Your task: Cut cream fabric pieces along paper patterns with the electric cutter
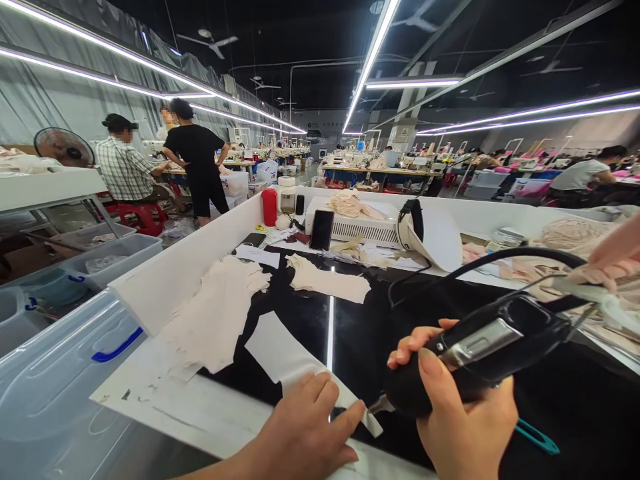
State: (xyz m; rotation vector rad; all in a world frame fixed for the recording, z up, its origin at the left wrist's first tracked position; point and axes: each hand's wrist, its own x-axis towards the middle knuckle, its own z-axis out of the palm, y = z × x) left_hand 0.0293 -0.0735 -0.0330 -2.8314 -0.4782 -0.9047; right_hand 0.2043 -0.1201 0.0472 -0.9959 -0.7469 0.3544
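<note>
On the glossy black work surface [310, 333] lies a curved white fabric piece [285, 347]. My left hand [313, 423] is spread over its lower part, fingers resting flat on it. Wrapped round a black handheld power tool [500, 347] is my right hand [463, 413]. The tool's small metal tip is at the fabric's near right end, beside my left fingertips; whether it touches cannot be made out. Farther back are a beige fabric piece [333, 281] and, to the left, a heap of beige pieces [220, 313].
A phone [321, 230], a red container [269, 207] and a white visor [437, 237] stand at the back. The tool's black cable [500, 253] arches at right. A teal-handled item [537, 437] lies right of my right hand. Blue-handled plastic bins [75, 373] are at left; people are beyond.
</note>
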